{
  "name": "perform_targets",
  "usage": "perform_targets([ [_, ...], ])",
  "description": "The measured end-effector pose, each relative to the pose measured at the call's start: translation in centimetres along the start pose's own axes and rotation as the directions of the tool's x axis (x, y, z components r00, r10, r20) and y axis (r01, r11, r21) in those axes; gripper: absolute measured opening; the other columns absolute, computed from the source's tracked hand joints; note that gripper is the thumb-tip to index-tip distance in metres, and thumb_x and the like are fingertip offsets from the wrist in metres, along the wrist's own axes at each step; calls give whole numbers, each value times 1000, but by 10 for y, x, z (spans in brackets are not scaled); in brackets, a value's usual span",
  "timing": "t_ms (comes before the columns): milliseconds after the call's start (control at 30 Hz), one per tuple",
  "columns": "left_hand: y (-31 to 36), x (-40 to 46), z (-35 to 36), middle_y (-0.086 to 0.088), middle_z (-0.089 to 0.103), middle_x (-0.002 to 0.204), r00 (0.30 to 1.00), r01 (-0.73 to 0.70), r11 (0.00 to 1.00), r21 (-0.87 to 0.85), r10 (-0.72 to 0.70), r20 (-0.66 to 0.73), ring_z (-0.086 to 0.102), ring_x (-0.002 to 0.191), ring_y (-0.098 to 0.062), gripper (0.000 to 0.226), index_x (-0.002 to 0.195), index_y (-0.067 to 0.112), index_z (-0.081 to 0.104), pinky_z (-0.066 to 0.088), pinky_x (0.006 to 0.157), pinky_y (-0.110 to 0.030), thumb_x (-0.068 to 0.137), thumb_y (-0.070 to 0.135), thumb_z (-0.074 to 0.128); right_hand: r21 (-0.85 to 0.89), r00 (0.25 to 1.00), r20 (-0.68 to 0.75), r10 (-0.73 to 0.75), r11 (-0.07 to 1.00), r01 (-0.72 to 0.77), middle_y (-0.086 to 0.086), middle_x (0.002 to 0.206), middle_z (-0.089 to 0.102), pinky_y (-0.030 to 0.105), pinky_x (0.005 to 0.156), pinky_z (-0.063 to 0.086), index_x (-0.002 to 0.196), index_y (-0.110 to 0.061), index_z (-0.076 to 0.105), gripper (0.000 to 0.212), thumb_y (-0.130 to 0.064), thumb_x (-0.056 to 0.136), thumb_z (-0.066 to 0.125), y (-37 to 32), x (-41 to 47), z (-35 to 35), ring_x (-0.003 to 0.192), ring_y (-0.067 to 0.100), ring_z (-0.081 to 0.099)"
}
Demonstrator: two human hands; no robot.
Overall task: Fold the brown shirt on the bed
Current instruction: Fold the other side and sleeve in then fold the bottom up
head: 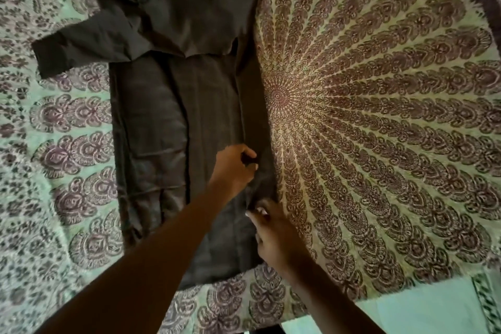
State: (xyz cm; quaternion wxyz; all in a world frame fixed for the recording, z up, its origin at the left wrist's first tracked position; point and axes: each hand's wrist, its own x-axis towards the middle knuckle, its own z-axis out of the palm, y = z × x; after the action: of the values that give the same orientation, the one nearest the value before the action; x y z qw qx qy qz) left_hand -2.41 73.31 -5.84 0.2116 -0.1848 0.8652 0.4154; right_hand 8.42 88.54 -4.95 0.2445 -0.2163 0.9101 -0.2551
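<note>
Hands working the right edge of the brown shirt, which lies lengthwise on the patterned bedspread.

Your left hand has fingers curled, pinching a bit of cloth along the folded right flap; just nearer you, your right hand pinches the same edge with bent fingertips. Two grips close together let you tug that fold line straight, it seems. One sleeve sticks out far left, not yet folded in.
</note>
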Motion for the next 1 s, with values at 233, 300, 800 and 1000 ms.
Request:
perform_targets([
  [233,-16,-40,3,-1,58,106,997,-53,998,-16,54,55,61,90,-17,78,140,25,50,53,75,-24,74,6,86,-4,983,-24,-182,983,182,8,123,53,14,61,49,125,-11,61,71,6,60,84,11,-26,8,88,18,67],
  [300,-21,-52,7,5,57,88,996,-28,1000,-4,28,82,59,74,-9,74,139,24,51,53,64,-17,77,2,83,-7,981,-67,-180,984,180,8,128,50,21,67,58,130,-12,59,65,4,70,79,19,-34,18,95,21,66],
  [800,-47,-94,45,2,73,75,992,27,996,-89,-38,-120,66,70,-6,11,90,18,77,48,68,-13,82,11,77,-154,911,-392,124,968,-198,7,101,67,38,70,52,117,-13,64,49,-13,71,81,32,-69,50,83,28,67],
  [1000,-48,-99,45,5,69,70,995,27,994,-105,-36,-90,70,70,-12,30,95,22,69,60,73,-26,73,8,85,-206,912,-405,67,965,-162,7,103,57,40,75,51,105,-16,66,34,-9,73,75,35,-74,46,95,27,57],
])
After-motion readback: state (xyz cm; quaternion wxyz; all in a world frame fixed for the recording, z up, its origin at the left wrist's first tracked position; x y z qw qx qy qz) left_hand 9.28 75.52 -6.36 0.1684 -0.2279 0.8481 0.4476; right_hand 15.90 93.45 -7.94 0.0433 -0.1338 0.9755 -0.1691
